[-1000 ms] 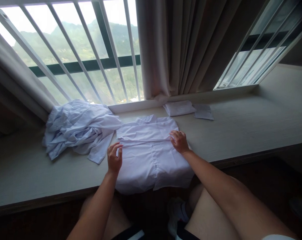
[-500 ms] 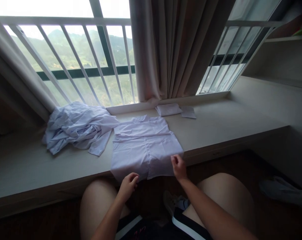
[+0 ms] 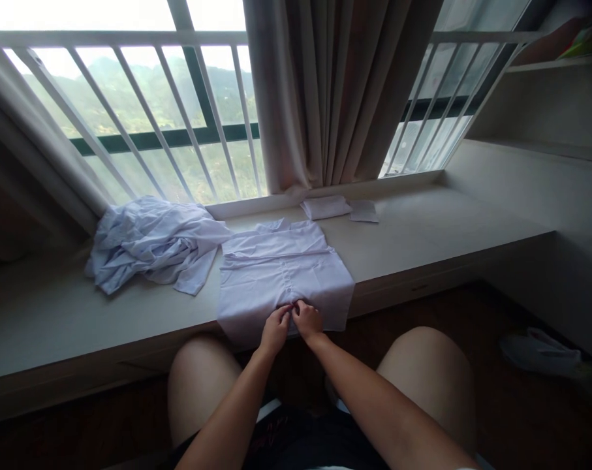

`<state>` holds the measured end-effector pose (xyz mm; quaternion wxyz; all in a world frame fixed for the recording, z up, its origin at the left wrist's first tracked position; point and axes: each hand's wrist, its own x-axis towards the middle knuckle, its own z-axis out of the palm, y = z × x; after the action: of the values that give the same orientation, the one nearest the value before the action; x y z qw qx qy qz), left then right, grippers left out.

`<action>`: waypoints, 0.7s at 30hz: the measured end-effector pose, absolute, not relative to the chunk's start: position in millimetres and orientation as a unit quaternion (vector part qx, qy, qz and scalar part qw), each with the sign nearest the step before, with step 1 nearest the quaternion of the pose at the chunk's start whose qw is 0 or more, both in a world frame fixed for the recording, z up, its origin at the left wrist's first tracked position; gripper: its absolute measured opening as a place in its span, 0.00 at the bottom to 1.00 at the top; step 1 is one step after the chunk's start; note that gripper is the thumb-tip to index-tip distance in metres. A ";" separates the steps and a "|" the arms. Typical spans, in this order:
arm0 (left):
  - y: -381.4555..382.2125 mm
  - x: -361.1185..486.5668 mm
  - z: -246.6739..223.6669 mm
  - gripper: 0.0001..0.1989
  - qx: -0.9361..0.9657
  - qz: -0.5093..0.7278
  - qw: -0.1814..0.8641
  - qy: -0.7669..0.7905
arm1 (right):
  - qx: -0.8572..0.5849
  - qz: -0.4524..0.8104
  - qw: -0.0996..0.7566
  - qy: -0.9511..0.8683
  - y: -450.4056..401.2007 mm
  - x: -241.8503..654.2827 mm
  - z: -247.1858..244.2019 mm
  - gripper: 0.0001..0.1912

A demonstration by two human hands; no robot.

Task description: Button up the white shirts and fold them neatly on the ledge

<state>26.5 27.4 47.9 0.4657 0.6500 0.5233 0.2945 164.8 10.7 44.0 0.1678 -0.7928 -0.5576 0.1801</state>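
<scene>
In the centre of the frame, the white shirt point(image 3: 254, 287) lies spread on the ledge point(image 3: 423, 219), seemingly folded across near its collar, its lower part left unfolded where the left hand point(image 3: 275, 331) and right hand point(image 3: 309, 320) pinch its front.

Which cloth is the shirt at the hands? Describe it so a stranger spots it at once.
Find the pale ledge under the barred window. Over its front edge hangs the lower part of a white shirt, with the left hand and right hand close together at its button strip. It is spread mostly flat, unlike the crumpled heap to its left.
</scene>
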 end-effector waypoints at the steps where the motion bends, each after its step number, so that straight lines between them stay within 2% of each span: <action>1: 28.8 27.7 45.6 0.19 0.648 0.293 0.468 0.525 | -0.792 0.177 0.165 -0.560 7.9 165.8 44.2 0.16; 9: 36.0 27.9 27.6 0.24 0.615 0.216 0.544 0.529 | -0.736 0.213 0.155 -0.623 -7.8 175.4 40.2 0.14; 13: 33.4 -7.5 25.1 0.25 0.603 0.151 0.569 0.539 | -0.731 0.262 0.147 -0.613 -9.3 202.5 15.4 0.13; 16: 39.0 -53.0 26.3 0.21 0.580 0.097 0.546 0.597 | -0.775 0.275 0.154 -0.548 -13.9 248.2 -8.6 0.11; 18: 46.6 -83.8 27.1 0.20 0.564 0.064 0.511 0.645 | -0.813 0.273 0.162 -0.489 -17.3 284.1 -22.9 0.13; 21: 58.3 -116.1 25.2 0.18 0.561 0.056 0.431 0.705 | -0.855 0.250 0.190 -0.413 -19.8 326.7 -39.5 0.25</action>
<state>-116.1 58.3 25.2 0.4308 0.5610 0.7047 0.0560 326.7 -19.8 -39.5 0.1896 -0.8548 -0.4133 0.2500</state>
